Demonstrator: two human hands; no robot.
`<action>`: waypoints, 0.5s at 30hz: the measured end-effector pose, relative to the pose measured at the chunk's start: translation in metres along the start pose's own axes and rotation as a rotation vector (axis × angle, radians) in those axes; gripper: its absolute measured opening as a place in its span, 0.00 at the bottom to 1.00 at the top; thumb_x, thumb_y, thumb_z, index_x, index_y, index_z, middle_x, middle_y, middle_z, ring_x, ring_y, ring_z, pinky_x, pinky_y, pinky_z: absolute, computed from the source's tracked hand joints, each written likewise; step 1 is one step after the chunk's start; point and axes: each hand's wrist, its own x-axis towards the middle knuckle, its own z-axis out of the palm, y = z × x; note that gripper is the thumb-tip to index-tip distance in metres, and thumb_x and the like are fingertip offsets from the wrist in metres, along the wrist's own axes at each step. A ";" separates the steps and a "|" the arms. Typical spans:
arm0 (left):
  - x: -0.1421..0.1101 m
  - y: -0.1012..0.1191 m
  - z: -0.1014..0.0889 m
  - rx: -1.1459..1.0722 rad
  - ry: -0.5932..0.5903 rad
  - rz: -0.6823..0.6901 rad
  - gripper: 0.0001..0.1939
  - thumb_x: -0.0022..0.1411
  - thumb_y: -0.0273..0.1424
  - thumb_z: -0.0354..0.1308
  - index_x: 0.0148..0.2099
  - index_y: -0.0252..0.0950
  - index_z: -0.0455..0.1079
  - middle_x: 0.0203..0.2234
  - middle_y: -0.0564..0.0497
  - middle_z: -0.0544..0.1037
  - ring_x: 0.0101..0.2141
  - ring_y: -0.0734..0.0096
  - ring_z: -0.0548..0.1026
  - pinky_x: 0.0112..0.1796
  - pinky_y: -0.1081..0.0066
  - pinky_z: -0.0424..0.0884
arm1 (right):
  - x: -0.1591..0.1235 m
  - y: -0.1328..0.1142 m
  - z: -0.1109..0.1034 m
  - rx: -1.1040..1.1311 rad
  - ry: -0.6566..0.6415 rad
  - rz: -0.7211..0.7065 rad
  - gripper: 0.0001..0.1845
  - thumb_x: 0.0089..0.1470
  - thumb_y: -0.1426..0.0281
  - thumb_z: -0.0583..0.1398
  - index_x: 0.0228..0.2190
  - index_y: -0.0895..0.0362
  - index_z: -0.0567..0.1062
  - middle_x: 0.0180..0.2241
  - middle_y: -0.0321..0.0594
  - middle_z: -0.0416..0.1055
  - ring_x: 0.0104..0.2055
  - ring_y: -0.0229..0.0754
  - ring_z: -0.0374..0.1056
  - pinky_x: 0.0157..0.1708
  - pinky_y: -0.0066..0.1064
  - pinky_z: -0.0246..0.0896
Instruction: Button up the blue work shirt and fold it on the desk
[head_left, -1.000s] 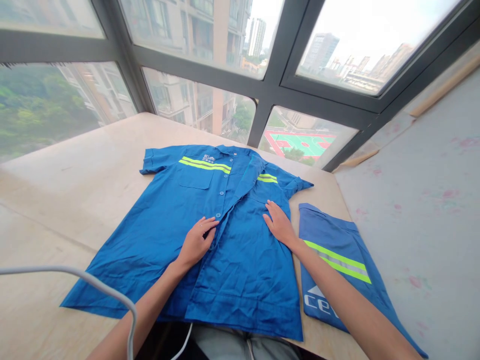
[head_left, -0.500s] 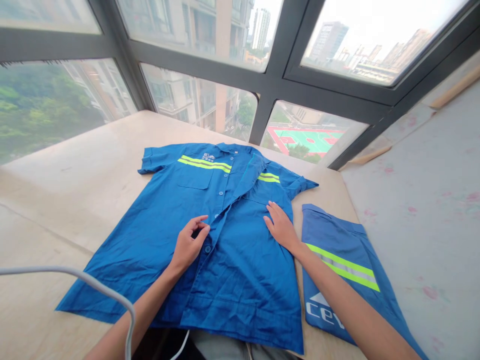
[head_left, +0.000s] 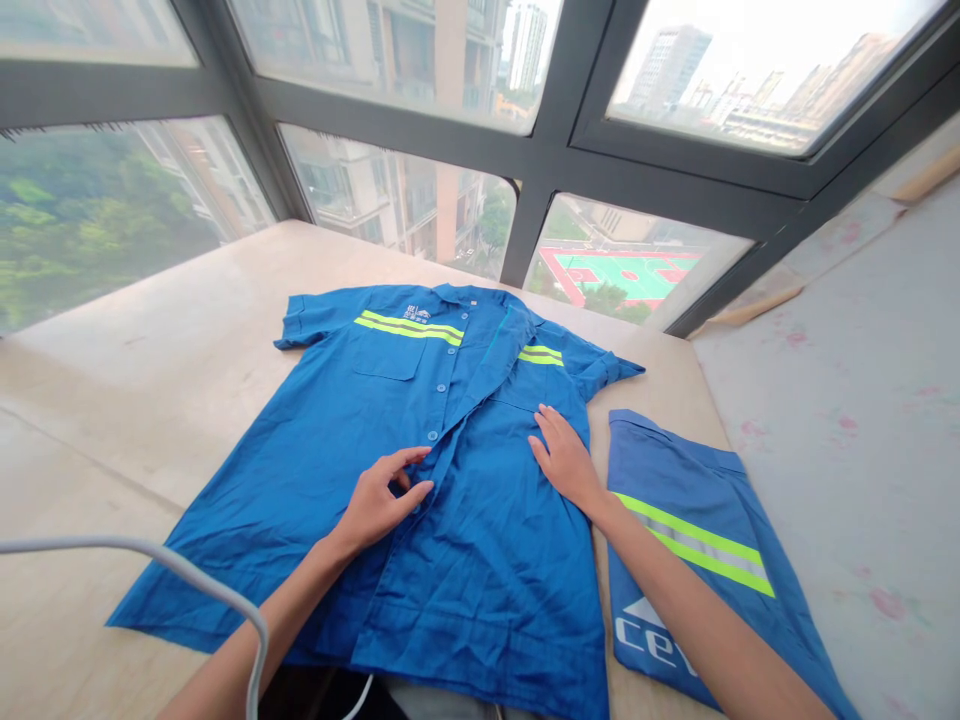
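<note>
A blue short-sleeved work shirt (head_left: 300, 450) lies spread front side up, its collar toward the window. Yellow-green reflective stripes cross its chest, and the upper part of its button front is folded open. My left hand (head_left: 386, 497) is at the button edge below the middle of the shirt, thumb and forefinger apart, the other fingers curled beneath. My right hand (head_left: 564, 455) rests flat on the shirt's right panel, just under the chest pocket, fingers stretched out.
A folded blue garment (head_left: 675, 480) with a reflective stripe and white lettering lies on the pale table (head_left: 225, 290) at right, partly under my right forearm. A white cable (head_left: 187, 570) arcs across the lower left. Window frames (head_left: 540, 170) and a floral wall (head_left: 847, 450) bound the table.
My left hand has moved slightly down and right along the button edge, its thumb and forefinger spreading wider. My right hand stays on the shirt. The view has shifted slightly.
</note>
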 end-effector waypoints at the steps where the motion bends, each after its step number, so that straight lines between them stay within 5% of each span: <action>1: 0.000 0.000 -0.003 0.001 -0.036 -0.007 0.27 0.57 0.41 0.61 0.57 0.36 0.70 0.28 0.52 0.77 0.36 0.65 0.77 0.48 0.61 0.71 | 0.000 0.000 0.000 0.006 -0.002 0.000 0.27 0.66 0.61 0.49 0.59 0.62 0.67 0.63 0.54 0.60 0.66 0.53 0.55 0.64 0.51 0.53; 6: -0.002 0.001 -0.023 -0.128 -0.230 -0.049 0.30 0.57 0.39 0.62 0.60 0.35 0.67 0.27 0.53 0.78 0.34 0.68 0.78 0.51 0.62 0.70 | 0.001 0.000 -0.002 0.004 -0.016 -0.002 0.27 0.66 0.61 0.49 0.59 0.63 0.67 0.62 0.54 0.61 0.66 0.52 0.55 0.64 0.50 0.54; 11: -0.015 0.000 -0.039 -0.147 -0.241 -0.105 0.30 0.56 0.40 0.62 0.59 0.37 0.67 0.46 0.45 0.79 0.27 0.73 0.74 0.39 0.65 0.75 | 0.001 -0.002 -0.003 -0.009 -0.013 0.008 0.27 0.66 0.61 0.49 0.58 0.63 0.68 0.62 0.55 0.61 0.66 0.52 0.55 0.65 0.50 0.53; 15: -0.024 0.002 -0.040 -0.051 -0.281 -0.097 0.27 0.57 0.40 0.62 0.57 0.37 0.71 0.32 0.50 0.80 0.35 0.65 0.78 0.47 0.62 0.72 | 0.001 -0.002 -0.002 -0.029 -0.009 0.002 0.27 0.66 0.62 0.49 0.58 0.65 0.68 0.62 0.56 0.61 0.66 0.52 0.55 0.65 0.48 0.53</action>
